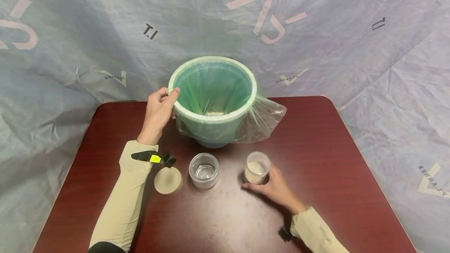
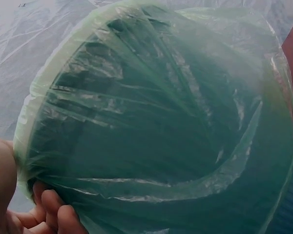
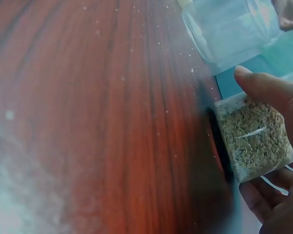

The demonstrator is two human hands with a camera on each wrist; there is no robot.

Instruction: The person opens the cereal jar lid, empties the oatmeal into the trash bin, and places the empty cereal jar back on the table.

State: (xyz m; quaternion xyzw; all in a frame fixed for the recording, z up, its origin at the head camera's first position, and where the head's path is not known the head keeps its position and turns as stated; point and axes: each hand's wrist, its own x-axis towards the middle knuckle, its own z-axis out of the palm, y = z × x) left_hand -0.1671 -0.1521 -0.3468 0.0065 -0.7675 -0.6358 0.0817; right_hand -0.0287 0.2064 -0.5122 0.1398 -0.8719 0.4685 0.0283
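Observation:
My left hand [image 1: 158,110] grips the left rim of a green-blue trash bin [image 1: 212,118], thumb over the top and fingers outside. A thin clear plastic bag [image 1: 263,122] lines the bin, folded over the rim and bulging out on the right; some pale flakes lie at its bottom. In the left wrist view, the curled fingers [image 2: 51,204] press against the bag under the rim. With thumb and fingers around its sides, my right hand [image 1: 279,190] holds a clear plastic jar [image 1: 258,163] partly filled with pale husk-like grain [image 3: 254,136], upright in front of the bin.
Between the hands stands an open clear jar [image 1: 204,171] with nothing visible inside. A round beige lid [image 1: 168,180] lies left of it, near the left sleeve. The dark red table [image 1: 316,147] ends at a grey cloth backdrop [image 1: 197,11]. Small pale specks dot the tabletop.

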